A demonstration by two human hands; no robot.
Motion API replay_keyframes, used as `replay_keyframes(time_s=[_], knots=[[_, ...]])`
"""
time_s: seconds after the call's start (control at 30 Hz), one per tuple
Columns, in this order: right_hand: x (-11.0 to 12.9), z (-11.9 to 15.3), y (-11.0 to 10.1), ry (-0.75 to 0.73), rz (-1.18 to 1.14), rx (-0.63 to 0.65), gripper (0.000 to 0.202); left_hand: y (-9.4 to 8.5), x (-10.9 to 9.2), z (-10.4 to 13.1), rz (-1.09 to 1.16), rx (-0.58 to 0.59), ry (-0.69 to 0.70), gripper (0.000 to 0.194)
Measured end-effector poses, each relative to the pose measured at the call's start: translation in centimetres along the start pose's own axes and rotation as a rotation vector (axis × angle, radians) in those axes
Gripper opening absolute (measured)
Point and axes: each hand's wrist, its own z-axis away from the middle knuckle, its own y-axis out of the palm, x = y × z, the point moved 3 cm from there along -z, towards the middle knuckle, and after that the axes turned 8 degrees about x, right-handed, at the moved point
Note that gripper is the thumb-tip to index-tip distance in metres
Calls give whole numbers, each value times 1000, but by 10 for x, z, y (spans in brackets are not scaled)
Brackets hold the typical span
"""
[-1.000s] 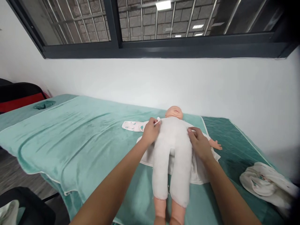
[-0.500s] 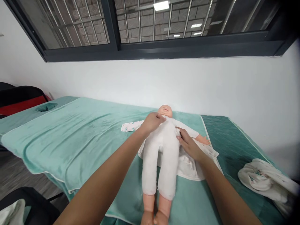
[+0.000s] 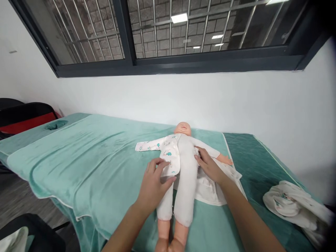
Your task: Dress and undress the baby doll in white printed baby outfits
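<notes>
A baby doll (image 3: 185, 196) with a white body and legs lies face up, its bare feet toward me. A white baby shirt (image 3: 168, 145) with a small green print has one sleeve on the doll's left-of-view arm, and that front panel lies over its chest. My left hand (image 3: 153, 183) is at the panel's lower corner, fingertips on the cloth and thumb apart. At the doll's right-of-view side rests my right hand (image 3: 210, 166), fingers apart and touching the white body. The shirt's other half (image 3: 208, 190) is spread under that side, beneath the bare-sleeved arm.
A light green blanket (image 3: 78, 157) covers the table, with a darker green cover (image 3: 252, 161) at the right. Crumpled white printed clothing (image 3: 291, 203) lies there. A black chair (image 3: 33, 232) stands at lower left. Behind are a white wall and a barred window (image 3: 173, 64).
My left hand has come down from the doll's chest toward its hip, and the shirt's printed front panel now covers that half of the chest. My right hand has stayed at the doll's side.
</notes>
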Motion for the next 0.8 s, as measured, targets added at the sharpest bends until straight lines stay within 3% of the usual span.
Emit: replay_keyframes(time_s=[0.13, 0.27, 0.4, 0.5, 0.63, 0.8], knots=[[3, 1, -1, 7, 5, -9, 54, 8, 0, 13, -81, 82, -8, 7], [7, 2, -2, 14, 4, 8, 55, 4, -3, 13, -64, 133, 10, 20], [7, 1, -3, 21, -10, 16, 56, 0, 0, -3, -15, 46, 16, 21], [7, 2, -4, 40, -13, 23, 57, 6, 0, -33, -15, 36, 84, 27], [12, 4, -5, 39, -13, 53, 57, 25, -6, -96, -61, 261, 124, 48], [26, 7, -9, 44, -23, 69, 55, 38, -34, -170, -86, 419, 116, 49]])
